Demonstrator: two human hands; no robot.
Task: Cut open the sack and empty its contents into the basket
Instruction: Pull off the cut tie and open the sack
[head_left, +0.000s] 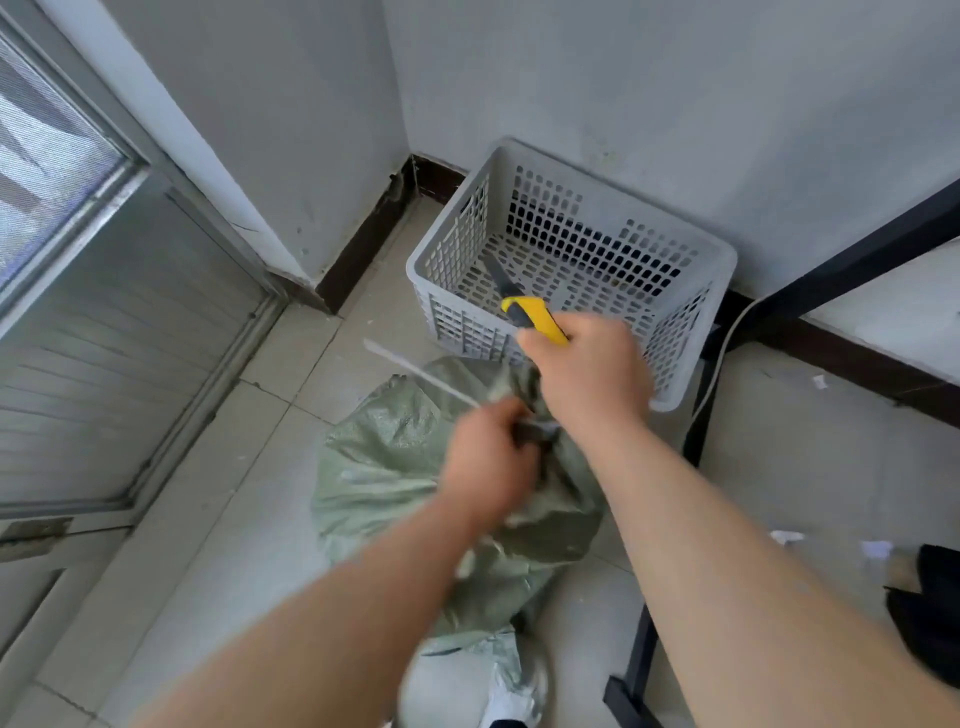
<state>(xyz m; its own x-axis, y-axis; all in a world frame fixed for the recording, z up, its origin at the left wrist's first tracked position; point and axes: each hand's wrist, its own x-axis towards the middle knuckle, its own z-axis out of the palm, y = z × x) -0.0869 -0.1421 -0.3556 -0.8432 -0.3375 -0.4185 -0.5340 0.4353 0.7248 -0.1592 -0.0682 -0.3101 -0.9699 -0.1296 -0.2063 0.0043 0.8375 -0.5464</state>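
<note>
Just in front of the basket, the left hand grips the green sack by its bunched neck and the right hand clamps a utility knife, whose blade, slipping, could nick the nearby left fingers.

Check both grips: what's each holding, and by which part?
Right grip: knife, held by the rear of its yellow handle, blade out. Left grip: sack, held at its bunched neck; blur hides the exact finger placement.
</note>
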